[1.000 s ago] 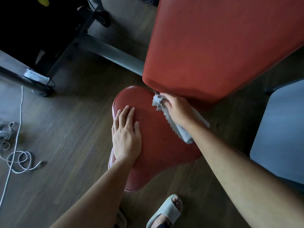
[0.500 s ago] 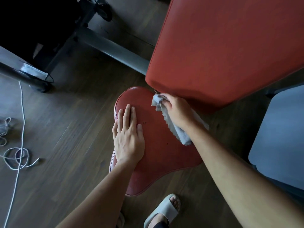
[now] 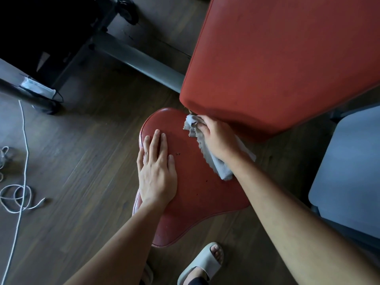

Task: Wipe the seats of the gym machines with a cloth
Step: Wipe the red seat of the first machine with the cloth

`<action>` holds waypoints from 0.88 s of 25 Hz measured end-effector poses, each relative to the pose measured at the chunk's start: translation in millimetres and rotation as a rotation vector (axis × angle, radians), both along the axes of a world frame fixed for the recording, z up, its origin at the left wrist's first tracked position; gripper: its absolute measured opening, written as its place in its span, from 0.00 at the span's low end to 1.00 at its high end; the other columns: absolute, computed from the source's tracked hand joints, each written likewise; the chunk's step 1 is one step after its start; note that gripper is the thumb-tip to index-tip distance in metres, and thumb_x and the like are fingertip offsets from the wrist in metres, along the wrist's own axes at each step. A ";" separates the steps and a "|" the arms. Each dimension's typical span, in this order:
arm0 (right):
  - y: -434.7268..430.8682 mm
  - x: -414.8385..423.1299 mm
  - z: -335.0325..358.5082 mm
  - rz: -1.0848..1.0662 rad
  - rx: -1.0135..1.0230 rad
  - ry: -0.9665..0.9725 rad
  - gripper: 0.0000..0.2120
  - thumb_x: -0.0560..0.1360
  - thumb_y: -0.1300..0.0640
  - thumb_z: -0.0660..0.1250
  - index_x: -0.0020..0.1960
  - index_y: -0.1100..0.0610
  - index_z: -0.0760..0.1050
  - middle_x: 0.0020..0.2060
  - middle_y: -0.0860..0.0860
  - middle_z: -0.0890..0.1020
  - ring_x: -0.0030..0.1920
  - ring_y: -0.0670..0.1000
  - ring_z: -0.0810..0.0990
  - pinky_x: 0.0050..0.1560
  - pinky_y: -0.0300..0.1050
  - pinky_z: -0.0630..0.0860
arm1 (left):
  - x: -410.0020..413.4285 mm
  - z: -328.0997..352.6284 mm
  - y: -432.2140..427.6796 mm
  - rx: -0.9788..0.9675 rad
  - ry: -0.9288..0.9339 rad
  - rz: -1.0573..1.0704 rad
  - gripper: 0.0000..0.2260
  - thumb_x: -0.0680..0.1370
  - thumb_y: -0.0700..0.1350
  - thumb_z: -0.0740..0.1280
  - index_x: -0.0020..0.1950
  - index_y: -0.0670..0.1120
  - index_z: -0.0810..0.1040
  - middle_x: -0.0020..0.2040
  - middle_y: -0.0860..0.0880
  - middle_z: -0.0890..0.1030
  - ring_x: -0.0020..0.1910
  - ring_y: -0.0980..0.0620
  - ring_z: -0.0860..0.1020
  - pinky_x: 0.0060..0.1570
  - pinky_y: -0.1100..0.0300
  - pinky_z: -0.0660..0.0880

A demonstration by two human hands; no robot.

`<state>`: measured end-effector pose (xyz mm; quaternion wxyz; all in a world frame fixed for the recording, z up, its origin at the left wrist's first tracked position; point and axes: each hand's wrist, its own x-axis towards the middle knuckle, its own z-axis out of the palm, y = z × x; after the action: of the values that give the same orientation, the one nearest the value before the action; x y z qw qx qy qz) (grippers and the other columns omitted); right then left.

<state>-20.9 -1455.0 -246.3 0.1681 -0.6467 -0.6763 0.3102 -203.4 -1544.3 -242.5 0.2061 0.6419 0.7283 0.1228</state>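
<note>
Red seat pad is what's carrying stuff rn. Left hand lies flat on its left side, fingers straight. Grey cloth sits at the far end, gripped by the right hand. Few dark specks on the vinyl btw. Wood floor underneath, w/ a white cord coiled off to the left.
</note>
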 end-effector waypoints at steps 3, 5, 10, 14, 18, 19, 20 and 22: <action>-26.5 26.3 6.3 -0.033 0.037 -0.031 0.14 0.82 0.50 0.62 0.65 0.52 0.78 0.59 0.49 0.84 0.61 0.52 0.81 0.63 0.53 0.76 | -1.6 3.6 1.8 0.018 -0.033 0.026 0.25 0.81 0.44 0.61 0.78 0.48 0.64 0.78 0.53 0.62 0.79 0.52 0.55 0.76 0.52 0.55; -33.6 31.6 8.8 -0.050 0.041 -0.069 0.13 0.81 0.54 0.64 0.64 0.54 0.79 0.58 0.51 0.84 0.60 0.54 0.82 0.62 0.54 0.76 | -0.2 7.8 4.7 0.023 -0.072 0.074 0.23 0.79 0.43 0.63 0.75 0.49 0.68 0.74 0.54 0.66 0.76 0.52 0.60 0.72 0.52 0.59; 9.3 -15.0 1.6 0.088 0.074 -0.011 0.16 0.79 0.63 0.66 0.67 0.61 0.78 0.63 0.54 0.81 0.63 0.56 0.80 0.67 0.52 0.74 | -0.6 4.6 4.0 0.052 -0.137 0.116 0.20 0.81 0.41 0.62 0.73 0.46 0.70 0.72 0.52 0.68 0.74 0.51 0.63 0.74 0.49 0.61; 52.8 -58.0 2.2 0.193 -0.040 0.028 0.16 0.83 0.57 0.62 0.68 0.58 0.77 0.63 0.53 0.82 0.63 0.55 0.80 0.64 0.47 0.73 | -2.3 -2.0 5.3 0.040 -0.078 0.049 0.25 0.84 0.42 0.57 0.81 0.43 0.58 0.82 0.48 0.56 0.81 0.54 0.49 0.79 0.53 0.50; 28.2 -30.0 5.3 0.075 -0.011 0.035 0.15 0.83 0.53 0.61 0.68 0.53 0.77 0.58 0.51 0.84 0.59 0.52 0.81 0.60 0.44 0.74 | -3.5 -5.9 6.3 0.038 -0.029 0.010 0.24 0.84 0.43 0.53 0.81 0.44 0.55 0.82 0.48 0.52 0.81 0.55 0.45 0.79 0.56 0.47; 18.5 -19.0 5.0 0.051 -0.002 0.031 0.15 0.83 0.53 0.62 0.68 0.52 0.77 0.60 0.51 0.84 0.60 0.51 0.81 0.62 0.44 0.74 | -3.3 -6.7 6.7 0.038 -0.028 0.011 0.24 0.84 0.43 0.53 0.81 0.44 0.56 0.82 0.48 0.52 0.81 0.55 0.45 0.79 0.56 0.47; 14.0 -13.5 1.7 0.045 -0.006 0.035 0.15 0.83 0.53 0.62 0.68 0.52 0.77 0.60 0.50 0.83 0.61 0.51 0.80 0.64 0.46 0.74 | -3.3 -7.1 6.8 0.041 -0.029 0.018 0.24 0.84 0.43 0.53 0.81 0.44 0.56 0.82 0.48 0.53 0.81 0.54 0.46 0.79 0.55 0.48; 24.6 -20.3 -2.1 0.042 -0.055 0.044 0.14 0.83 0.53 0.62 0.66 0.52 0.78 0.60 0.50 0.83 0.61 0.52 0.81 0.64 0.49 0.75 | -1.3 -7.3 6.9 0.046 -0.038 0.027 0.24 0.84 0.42 0.54 0.81 0.43 0.57 0.82 0.48 0.54 0.81 0.54 0.47 0.79 0.54 0.49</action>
<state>-41.2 -1430.4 -248.4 0.1583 -0.6297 -0.6772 0.3463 -204.7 -1537.4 -249.8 0.2032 0.6341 0.7299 0.1545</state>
